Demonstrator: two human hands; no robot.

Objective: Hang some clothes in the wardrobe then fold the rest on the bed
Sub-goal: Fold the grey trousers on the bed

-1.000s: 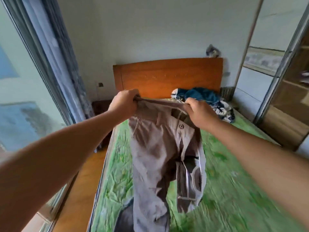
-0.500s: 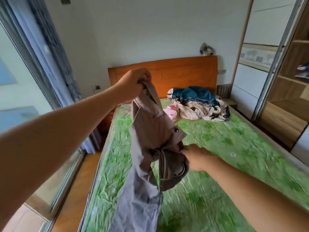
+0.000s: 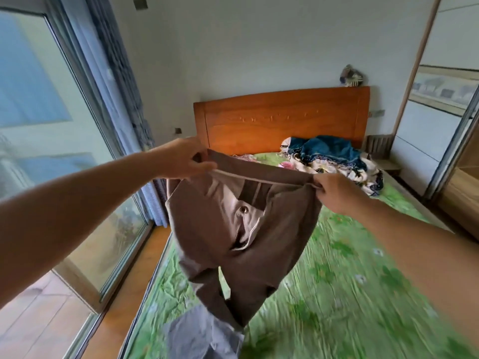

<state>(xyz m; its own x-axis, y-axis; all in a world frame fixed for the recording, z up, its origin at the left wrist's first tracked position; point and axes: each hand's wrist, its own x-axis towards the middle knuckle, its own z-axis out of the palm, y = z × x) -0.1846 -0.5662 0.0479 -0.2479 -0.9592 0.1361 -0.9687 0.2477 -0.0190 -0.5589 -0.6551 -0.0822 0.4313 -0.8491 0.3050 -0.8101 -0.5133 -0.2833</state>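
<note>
Glass panes of the tall sliding door (image 3: 51, 120) run down the left, with a blue-grey patterned curtain (image 3: 116, 81) beside them. Just right of that, my left hand (image 3: 181, 161) pinches one end of the waistband (image 3: 259, 177) of the brown cotton trousers (image 3: 233, 229), thumb and fingers closed on the cloth. The trousers hang in the air in front of me, over the near left part of the green flowered bed (image 3: 350, 281), their legs twisted and trailing low. My right hand (image 3: 337, 194) is clamped on the other end of the waistband.

Half a second ago that hand was down in the bunched middle of the cloth while the left alone held the top. Now it has come up, and the waist is stretched between both hands, well apart. I judge that leaves me ready to shake the legs straight, then lay the trousers down to fold or carry them off to hang.

Far off, below the orange wooden headboard (image 3: 280, 120), the heap of blue and patterned clothes (image 3: 329, 156) lies unsorted. The wooden wardrobe (image 3: 464, 203) stands open at the right.
</note>
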